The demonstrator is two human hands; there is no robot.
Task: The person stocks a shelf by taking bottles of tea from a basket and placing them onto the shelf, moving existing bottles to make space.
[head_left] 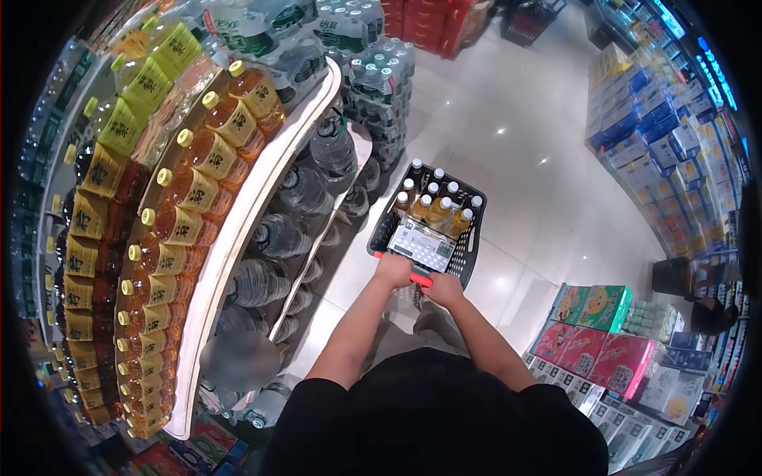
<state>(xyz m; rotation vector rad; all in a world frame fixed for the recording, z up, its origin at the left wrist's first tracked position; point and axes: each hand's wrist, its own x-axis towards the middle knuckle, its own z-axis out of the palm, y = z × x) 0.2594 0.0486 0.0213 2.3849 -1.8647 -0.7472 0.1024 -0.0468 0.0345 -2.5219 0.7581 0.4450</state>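
Observation:
My left hand [394, 270] is closed round the red handle [420, 278] of a black plastic shopping basket [475, 244]. Beside it, my right hand [444, 290] is closed at the right end of that handle, its fingers partly hidden. The basket is just beyond my hands on the floor. Several bottles [439, 210] with white caps stand upright in its far part, some with yellow drink and some dark. A pale pack with a printed label [423, 244] lies in the near part, close to the handle.
Shelves at left hold rows of amber drink bottles [195, 193] and large water bottles [282, 234]. Shrink-wrapped water packs [373, 95] are stacked ahead. Blue and white cartons [635, 119] stand at right, and pink boxes [591, 349] at lower right. Pale tiled floor [516, 159] runs between.

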